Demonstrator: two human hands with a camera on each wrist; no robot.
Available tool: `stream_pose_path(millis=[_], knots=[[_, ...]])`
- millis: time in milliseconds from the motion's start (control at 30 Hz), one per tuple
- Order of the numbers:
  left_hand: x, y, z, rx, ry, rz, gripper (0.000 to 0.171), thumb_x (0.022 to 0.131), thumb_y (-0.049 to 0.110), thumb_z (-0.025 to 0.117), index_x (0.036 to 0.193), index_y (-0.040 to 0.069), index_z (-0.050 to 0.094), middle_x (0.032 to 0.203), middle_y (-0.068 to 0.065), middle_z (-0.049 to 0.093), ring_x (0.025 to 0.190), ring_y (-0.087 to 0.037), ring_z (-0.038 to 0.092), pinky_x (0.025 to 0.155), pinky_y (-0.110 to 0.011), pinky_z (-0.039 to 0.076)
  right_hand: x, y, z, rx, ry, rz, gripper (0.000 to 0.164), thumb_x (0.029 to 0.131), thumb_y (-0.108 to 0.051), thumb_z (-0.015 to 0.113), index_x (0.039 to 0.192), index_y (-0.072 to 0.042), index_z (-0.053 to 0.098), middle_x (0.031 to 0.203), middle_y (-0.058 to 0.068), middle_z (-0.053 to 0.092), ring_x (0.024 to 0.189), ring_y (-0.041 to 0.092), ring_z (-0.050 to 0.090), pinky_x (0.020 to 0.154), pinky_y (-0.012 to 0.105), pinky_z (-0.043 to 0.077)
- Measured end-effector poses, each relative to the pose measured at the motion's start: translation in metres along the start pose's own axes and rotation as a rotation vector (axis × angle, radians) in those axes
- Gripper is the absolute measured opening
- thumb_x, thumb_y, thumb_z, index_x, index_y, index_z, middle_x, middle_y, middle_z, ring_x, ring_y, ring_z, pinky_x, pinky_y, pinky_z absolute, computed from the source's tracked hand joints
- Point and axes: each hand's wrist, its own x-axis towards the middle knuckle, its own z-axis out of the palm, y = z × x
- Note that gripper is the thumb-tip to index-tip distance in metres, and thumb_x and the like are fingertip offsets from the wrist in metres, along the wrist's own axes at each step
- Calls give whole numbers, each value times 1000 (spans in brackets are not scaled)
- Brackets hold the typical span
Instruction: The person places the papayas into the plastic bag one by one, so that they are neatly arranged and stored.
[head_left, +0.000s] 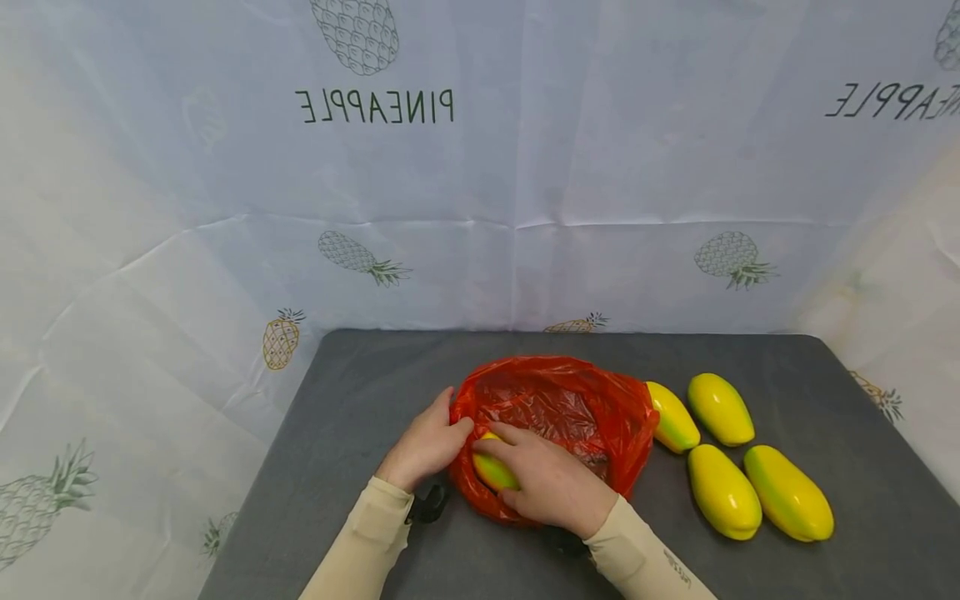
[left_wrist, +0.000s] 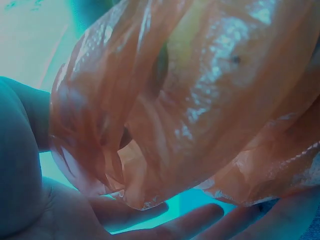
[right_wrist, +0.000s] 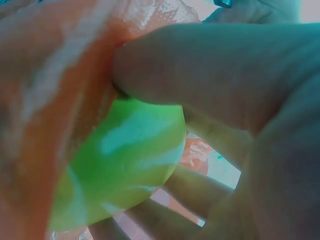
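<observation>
A red plastic bag (head_left: 543,396) lies with its mouth spread wide on the dark table. At its left rim my left hand (head_left: 429,442) holds the plastic, thumb over the edge and fingers along the outside; the left wrist view shows the fingers beneath the bag (left_wrist: 200,115). Reaching into the mouth, my right hand (head_left: 555,479) grips a yellow-green papaya (head_left: 495,471) close to the left side of the bag. In the right wrist view the thumb lies across the papaya (right_wrist: 125,155) and the fingers wrap its other side. The bag's plastic hides part of the fruit there.
To the right of the bag lie several more papayas: one (head_left: 672,417) against the bag's right edge, another (head_left: 722,408) behind, and two (head_left: 724,492) nearer the front. The grey table (head_left: 360,392) meets a white pineapple-print cloth (head_left: 480,275) at the back.
</observation>
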Motion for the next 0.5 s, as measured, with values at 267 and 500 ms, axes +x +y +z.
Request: stream_pose_path(millis=[267,500], knots=[[3,0,3,28,1,39,63,108,27,56,164,3,40,161,-18,55,140,-39,61,117,-61,49,-9,2,-11,-3,26,-14,67,94,-29,84,155,-32,58,171,8,46,146,32,58,114,55,54],[1,-4,0,11,-4,41,62,108,27,58,163,4,42,159,-17,58,134,-34,65,116,-60,51,-38,2,-36,-14,177,37,61,94,-32,84,152,-29,63,166,6,52,143,30,61,110,54,57]])
